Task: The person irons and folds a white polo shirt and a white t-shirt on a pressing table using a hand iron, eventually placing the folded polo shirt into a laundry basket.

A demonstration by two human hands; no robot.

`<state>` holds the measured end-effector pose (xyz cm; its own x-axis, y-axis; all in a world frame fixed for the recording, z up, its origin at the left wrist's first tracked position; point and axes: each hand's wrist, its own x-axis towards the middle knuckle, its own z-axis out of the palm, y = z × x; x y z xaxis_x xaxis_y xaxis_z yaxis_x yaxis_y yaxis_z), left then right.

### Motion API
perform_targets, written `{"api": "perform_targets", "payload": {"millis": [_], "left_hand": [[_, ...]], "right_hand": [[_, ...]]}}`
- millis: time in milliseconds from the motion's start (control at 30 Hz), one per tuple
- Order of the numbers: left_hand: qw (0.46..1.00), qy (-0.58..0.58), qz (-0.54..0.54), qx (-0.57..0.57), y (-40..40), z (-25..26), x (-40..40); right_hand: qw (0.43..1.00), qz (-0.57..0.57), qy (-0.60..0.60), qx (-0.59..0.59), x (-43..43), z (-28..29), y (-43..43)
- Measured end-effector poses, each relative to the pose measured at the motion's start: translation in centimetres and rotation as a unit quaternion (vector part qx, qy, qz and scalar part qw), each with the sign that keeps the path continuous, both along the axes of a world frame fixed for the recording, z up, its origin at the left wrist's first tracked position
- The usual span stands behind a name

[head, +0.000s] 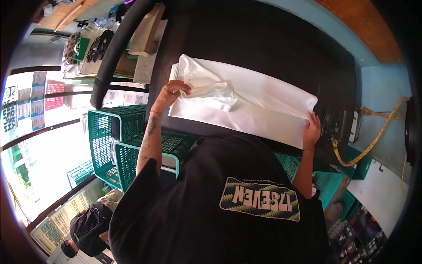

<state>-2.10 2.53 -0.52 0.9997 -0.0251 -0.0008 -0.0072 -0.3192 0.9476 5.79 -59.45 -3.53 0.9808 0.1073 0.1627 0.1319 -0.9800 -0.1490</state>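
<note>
A white garment (pixel 257 92) lies folded in a long strip across the black padded table (pixel 250 29) in front of me. At its left end, my left hand (pixel 172 92) pinches a bunched flap of the cloth between thumb and fingers. That flap, which looks like a sleeve (pixel 214 94), lies loosely creased over the strip. My right hand (pixel 311 128) grips the garment's right edge, thumb and fingers closed on the cloth. Beneath the left hand, a narrow layer of white fabric shows at the end of the fold.
Green plastic crates (pixel 118 148) stand left of my body. A dark appliance (pixel 334 122) with a yellow cord (pixel 372 145) sits at the table's right end. A black padded bar (pixel 115 56) rises at left. A person (pixel 90 227) is at lower left.
</note>
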Motion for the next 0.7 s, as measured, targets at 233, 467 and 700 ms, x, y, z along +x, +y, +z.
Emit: {"api": "perform_targets", "payload": {"millis": [233, 467, 700], "left_hand": [[0.959, 0.092, 0.212, 0.164, 2.5, -1.2, 3.7], [0.865, 0.239, 0.304, 0.32, -0.9, -0.1, 12.1], [0.919, 0.155, 0.261, -0.251, 2.6, -3.9, 11.3]], "right_hand": [[0.999, -0.001, 0.034, -0.042, 1.7, 0.9, 1.5], [0.999, 0.002, 0.014, 0.039, 8.1, 1.3, 1.8], [0.987, -0.038, 0.158, 0.004, 11.6, 0.8, 0.8]]}}
